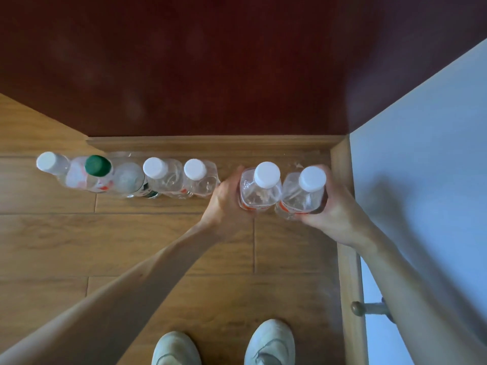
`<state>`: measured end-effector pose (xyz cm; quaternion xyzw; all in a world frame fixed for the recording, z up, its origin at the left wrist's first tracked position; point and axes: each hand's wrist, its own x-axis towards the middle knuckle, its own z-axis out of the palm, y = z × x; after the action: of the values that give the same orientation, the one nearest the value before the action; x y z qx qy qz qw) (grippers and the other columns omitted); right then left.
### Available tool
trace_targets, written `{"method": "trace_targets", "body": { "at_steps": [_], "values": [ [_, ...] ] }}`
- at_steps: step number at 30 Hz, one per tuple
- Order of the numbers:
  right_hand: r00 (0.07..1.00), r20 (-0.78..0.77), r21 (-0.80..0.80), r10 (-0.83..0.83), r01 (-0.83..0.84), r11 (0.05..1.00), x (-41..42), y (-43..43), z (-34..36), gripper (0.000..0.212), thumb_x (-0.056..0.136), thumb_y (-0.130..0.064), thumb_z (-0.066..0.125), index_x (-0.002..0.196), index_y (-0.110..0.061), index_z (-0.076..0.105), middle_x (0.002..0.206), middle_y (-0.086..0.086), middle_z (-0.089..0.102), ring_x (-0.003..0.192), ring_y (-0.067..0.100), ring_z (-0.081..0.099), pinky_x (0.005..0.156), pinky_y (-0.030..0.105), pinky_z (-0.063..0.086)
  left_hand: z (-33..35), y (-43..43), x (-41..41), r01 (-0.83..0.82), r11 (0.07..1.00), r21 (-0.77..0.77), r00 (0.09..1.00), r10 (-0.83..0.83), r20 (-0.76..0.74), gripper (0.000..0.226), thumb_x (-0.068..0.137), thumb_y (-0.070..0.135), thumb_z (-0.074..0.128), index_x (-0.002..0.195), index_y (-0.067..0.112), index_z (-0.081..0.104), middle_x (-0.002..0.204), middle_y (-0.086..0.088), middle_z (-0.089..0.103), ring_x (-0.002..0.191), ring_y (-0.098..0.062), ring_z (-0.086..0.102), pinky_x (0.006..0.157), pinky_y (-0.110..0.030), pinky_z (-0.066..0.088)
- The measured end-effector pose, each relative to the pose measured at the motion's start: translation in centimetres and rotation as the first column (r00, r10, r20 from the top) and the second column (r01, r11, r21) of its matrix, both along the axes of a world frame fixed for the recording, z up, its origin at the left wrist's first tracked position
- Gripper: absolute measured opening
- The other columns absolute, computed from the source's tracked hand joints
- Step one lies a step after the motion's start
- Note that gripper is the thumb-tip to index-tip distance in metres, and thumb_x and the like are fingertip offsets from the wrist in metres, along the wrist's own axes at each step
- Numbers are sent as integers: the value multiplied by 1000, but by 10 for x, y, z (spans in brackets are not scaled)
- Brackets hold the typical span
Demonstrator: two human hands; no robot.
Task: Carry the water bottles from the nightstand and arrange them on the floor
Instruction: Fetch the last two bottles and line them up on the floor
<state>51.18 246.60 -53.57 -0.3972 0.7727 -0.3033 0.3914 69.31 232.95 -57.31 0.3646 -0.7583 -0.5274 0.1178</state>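
Past your shoes, your left hand grips a white-capped water bottle and your right hand grips its neighbour bottle, both extending the floor row along the baseboard, so the task looks nearly finished.

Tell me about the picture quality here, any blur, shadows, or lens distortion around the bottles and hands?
In the head view, wide-angle distortion tilts the green-capped bottle and its neighbours outward; a soft arm shadow falls on the pale panel; the dark red wall is dim with faint pale smudges; the held bottles in the left hand and right hand look sharp.
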Motion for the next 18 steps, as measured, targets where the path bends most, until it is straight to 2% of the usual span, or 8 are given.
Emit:
{"method": "trace_targets", "body": {
  "at_steps": [2, 4, 6, 9, 11, 13, 16, 18],
  "values": [
    [1000, 10, -17, 4, -4, 1000, -8, -6, -9, 71, 66, -13, 92, 118, -31, 47, 105, -25, 61, 103, -15, 55, 81, -1, 39, -13, -2, -4, -18, 1000, -16, 1000, 18, -26, 62, 67, 17, 89, 119, 11, 56, 103, 1, 68, 96, -14, 67, 81, -34, 55],
    [1000, 4, -18, 24, -24, 1000, -17, -11, -17, 71, 66, -14, 92, 121, -29, 51, 109, -23, 62, 104, -13, 56, 82, -1, 38, -22, -2, -8, -50, 998, -34, 998, 48, -38, 58, 66, 19, 89, 114, 14, 56, 104, -4, 67, 96, -19, 66, 81, -39, 55],
    [999, 0, -12, 51, -51, 999, -22, -15, -24, 72, 65, -14, 93, 122, -32, 53, 109, -23, 64, 105, -10, 58, 83, 3, 40, -28, -1, -10, -78, 996, -40, 996, 77, -39, 52, 67, 8, 87, 106, 22, 56, 98, 0, 66, 89, -10, 66, 75, -29, 54],
    [998, -10, -34, 57, -57, 998, -23, -19, -32, 73, 63, -7, 92, 110, -46, 50, 107, -30, 62, 101, -12, 58, 82, 5, 42, -33, 0, -7, -103, 994, -34, 994, 102, -23, 67, 65, -4, 83, 100, 42, 50, 93, 14, 64, 85, 7, 62, 71, -13, 47],
    [998, -11, -55, 63, -63, 996, -23, -24, -36, 75, 62, -5, 90, 105, -52, 49, 105, -30, 62, 101, -7, 59, 85, 15, 45, -37, 1, -4, -128, 992, -19, 991, 128, -27, 66, 63, -3, 82, 100, 43, 50, 93, 17, 64, 86, 9, 62, 72, -9, 46],
    [998, 4, -83, 60, -59, 995, -21, -30, -36, 71, 59, -14, 87, 105, -53, 49, 103, -28, 62, 100, -3, 60, 85, 23, 46, -39, 2, -3, -153, 988, -26, 988, 152, -25, 69, 62, -6, 79, 100, 44, 50, 93, 18, 64, 87, 10, 61, 72, -6, 44],
    [997, 35, -116, 68, -64, 991, -18, -39, -35, 65, 57, -30, 87, 106, -50, 49, 104, -28, 63, 101, -2, 61, 84, 23, 45, -42, 4, -1, -159, 987, -32, 987, 158, -33, 74, 61, -13, 77, 102, 43, 50, 96, 19, 64, 93, 11, 60, 75, -5, 44],
    [996, 36, -136, 80, -74, 988, -17, -44, -36, 67, 60, -30, 91, 107, -50, 49, 105, -27, 63, 101, -2, 61, 84, 22, 44, -46, 5, 2, -167, 986, -27, 985, 165, -56, 69, 63, -12, 77, 108, 35, 54, 100, 16, 66, 97, 6, 62, 79, -10, 48]
  ]
}}
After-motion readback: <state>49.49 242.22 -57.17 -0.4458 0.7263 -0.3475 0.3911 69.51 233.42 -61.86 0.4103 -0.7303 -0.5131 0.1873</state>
